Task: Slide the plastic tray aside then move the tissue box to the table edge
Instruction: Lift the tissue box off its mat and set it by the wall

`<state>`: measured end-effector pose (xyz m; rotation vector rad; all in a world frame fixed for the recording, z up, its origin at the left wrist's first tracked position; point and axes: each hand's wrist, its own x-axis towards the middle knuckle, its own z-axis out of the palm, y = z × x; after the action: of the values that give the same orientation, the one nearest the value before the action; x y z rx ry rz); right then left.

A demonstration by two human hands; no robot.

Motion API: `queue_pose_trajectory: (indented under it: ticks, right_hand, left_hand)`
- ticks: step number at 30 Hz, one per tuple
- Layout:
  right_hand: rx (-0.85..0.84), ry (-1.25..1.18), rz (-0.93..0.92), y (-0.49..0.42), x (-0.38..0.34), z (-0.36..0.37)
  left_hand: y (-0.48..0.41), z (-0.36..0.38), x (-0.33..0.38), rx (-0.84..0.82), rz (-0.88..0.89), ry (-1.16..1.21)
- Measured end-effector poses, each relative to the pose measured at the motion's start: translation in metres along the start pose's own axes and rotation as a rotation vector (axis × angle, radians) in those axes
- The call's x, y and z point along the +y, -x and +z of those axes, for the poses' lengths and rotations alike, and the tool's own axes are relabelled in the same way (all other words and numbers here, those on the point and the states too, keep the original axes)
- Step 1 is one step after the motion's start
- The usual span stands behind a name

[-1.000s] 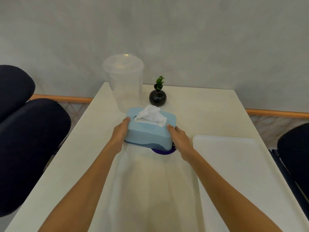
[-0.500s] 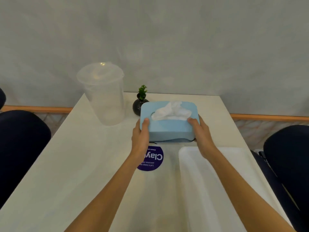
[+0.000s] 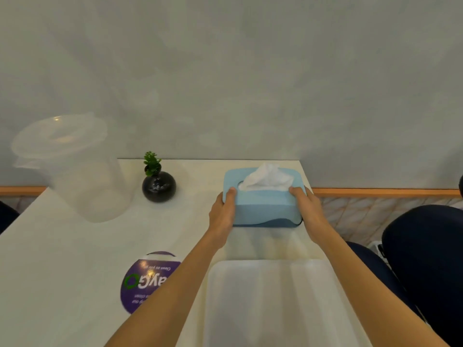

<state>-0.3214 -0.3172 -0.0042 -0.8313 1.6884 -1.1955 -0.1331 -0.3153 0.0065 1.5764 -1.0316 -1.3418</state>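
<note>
Tissue box (image 3: 265, 206) was gripped at both short ends, left hand (image 3: 221, 216) curled round the left end with thumb on the lid, right hand (image 3: 308, 209) curled round the right end. Box was seen near the far right corner of the tabletop (image 3: 75, 259), right end close to the right edge; whether it was resting on the surface or just above it could not be told. Plastic tray (image 3: 270, 304) was lying nearer the camera along the right side, apart from the box, so the slide-aside step was judged done. Risks judged from here: box could be pushed past the edge and tipped off toward the chair (image 3: 426, 259) if released with too much overhang; loose tissue (image 3: 266, 179) could be snagged by a thumb. Small plant vase (image 3: 159, 185) and clear lidded container (image 3: 75, 171) were well to the left, unlikely to be hit
</note>
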Motion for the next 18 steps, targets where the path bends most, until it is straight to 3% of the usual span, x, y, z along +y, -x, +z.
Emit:
queue_pose_trajectory:
  ticks: [18]
  right_hand:
    - [-0.121, 0.051, -0.016, -0.09, -0.025, -0.008]
  left_hand:
    - [-0.076, 0.047, 0.026, 0.068, 0.054, -0.178]
